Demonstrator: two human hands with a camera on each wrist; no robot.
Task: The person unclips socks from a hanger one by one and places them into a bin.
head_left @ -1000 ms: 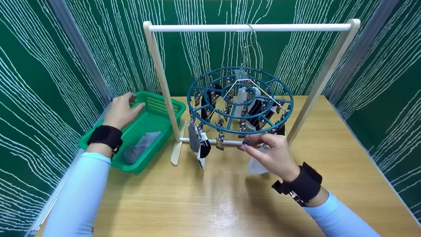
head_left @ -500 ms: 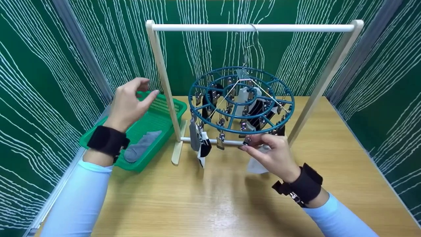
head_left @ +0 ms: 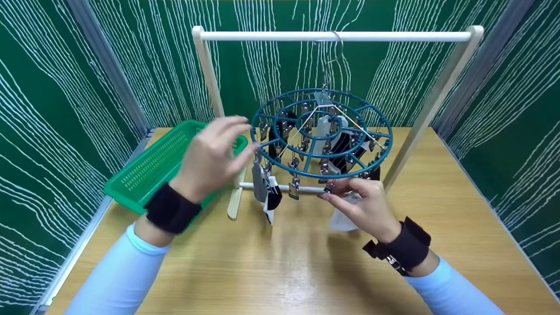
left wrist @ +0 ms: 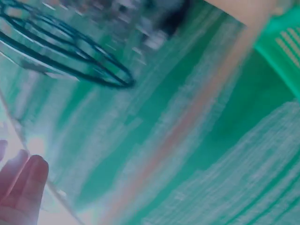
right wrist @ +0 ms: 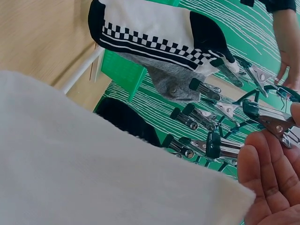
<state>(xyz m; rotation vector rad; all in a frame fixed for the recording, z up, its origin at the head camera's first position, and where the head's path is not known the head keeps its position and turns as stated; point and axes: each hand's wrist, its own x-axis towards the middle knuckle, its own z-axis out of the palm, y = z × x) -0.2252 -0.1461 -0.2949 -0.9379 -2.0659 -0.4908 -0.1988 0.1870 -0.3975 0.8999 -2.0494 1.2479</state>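
Note:
My right hand (head_left: 365, 205) pinches a metal clip (right wrist: 269, 117) at the near rim of the round blue-green clip hanger (head_left: 308, 162). A white sock (right wrist: 103, 159) hangs close by it, large in the right wrist view. My left hand (head_left: 214, 159) is in the air by the hanger's left rim, fingers loosely extended, nothing seen in them; the left wrist view is blurred. On the hanger's left side hang a grey sock (head_left: 258, 181) and a black-and-white checked sock (right wrist: 159, 37). Further black and white socks (head_left: 343, 144) hang toward the back.
A green basket (head_left: 131, 175) stands at the left, partly hidden by my left arm. The hanger's hook is over the white bar (head_left: 271, 36) of a wooden stand (head_left: 411, 127). Several free clips (head_left: 294, 188) dangle from the rings. Green walls enclose the table (head_left: 280, 271).
My left hand has risen from over the basket and moved right to the hanger's left edge. It now covers the grey sock lying in the basket. My right hand keeps its place on the clip.

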